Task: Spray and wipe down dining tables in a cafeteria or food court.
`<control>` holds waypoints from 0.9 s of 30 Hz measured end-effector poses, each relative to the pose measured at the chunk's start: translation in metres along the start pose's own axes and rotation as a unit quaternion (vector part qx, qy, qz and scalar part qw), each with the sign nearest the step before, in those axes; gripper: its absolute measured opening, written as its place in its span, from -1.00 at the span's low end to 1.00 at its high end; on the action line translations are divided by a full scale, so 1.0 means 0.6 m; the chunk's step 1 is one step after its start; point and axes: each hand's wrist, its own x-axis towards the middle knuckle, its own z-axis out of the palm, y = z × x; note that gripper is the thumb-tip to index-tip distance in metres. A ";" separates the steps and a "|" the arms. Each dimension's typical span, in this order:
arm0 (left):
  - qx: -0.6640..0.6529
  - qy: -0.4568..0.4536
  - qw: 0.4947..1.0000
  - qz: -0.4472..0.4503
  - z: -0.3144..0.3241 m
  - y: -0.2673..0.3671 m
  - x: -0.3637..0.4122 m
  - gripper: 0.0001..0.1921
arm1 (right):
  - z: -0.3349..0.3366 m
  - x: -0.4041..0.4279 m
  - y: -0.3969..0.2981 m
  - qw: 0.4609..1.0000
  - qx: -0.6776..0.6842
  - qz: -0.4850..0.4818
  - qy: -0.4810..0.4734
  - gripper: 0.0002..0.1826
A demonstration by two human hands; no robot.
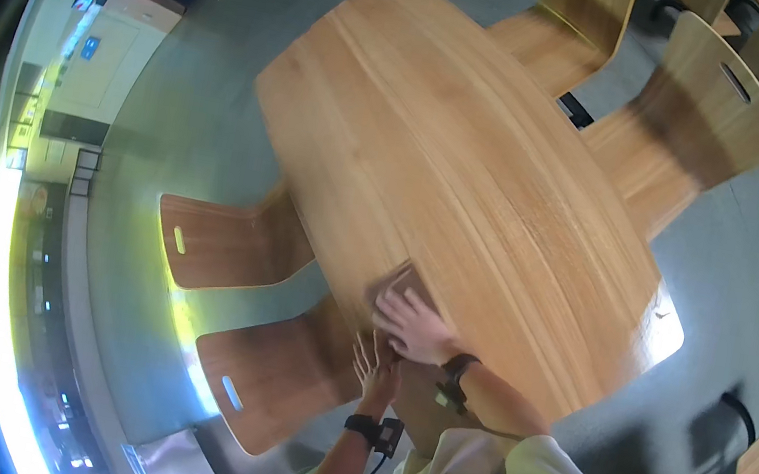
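My right hand (415, 327) lies palm down on a folded brown cloth (404, 276), holding it against the wooden tabletop (439, 156) close to the near left edge. Part of the cloth is hidden under the fingers. Just below it, my left hand (378, 375) is at the table's edge with its fingers apart and nothing visible in it. Whether the left fingertips touch the edge or the cloth is hard to tell. Each wrist wears a black strap, and the left strap carries a small device (388, 437) with a cable.
Two bent-wood chairs, one nearer (278, 379) and one farther (225, 248), stand along the table's left side. Two more chairs, one at the back (557, 47) and one on the right (680, 130), face the opposite side. A lit counter (104, 51) runs along the far left.
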 end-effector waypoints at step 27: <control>-0.013 0.090 0.995 0.037 0.035 0.051 -0.102 -0.42 | -0.107 -0.377 -0.022 0.962 -0.033 0.272 0.000 -0.16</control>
